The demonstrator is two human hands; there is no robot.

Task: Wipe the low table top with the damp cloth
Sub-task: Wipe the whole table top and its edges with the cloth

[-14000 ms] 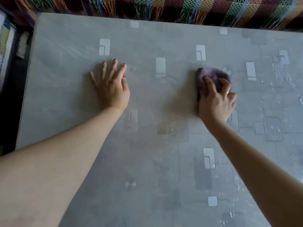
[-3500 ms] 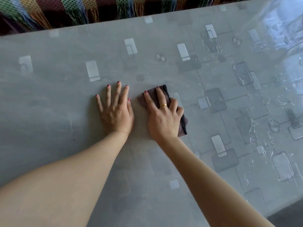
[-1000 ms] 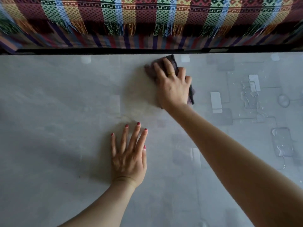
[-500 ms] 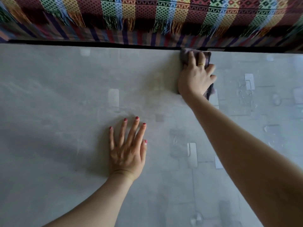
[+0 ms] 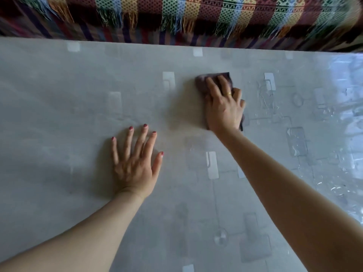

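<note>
Pressing our right hand [image 5: 224, 107], fingers extended, flat on the dark purple cloth [image 5: 204, 89], which lies on the far middle of the grey bench [image 5: 59, 95], short of its far edge. Left hand [image 5: 135, 163]: fingers spread wide, palm flat on the bench, holding nothing, nearer us. Water droplets [image 5: 269, 101]: right of the cloth. Striped fringed blanket [image 5: 196, 14]: beyond the bench.
</note>
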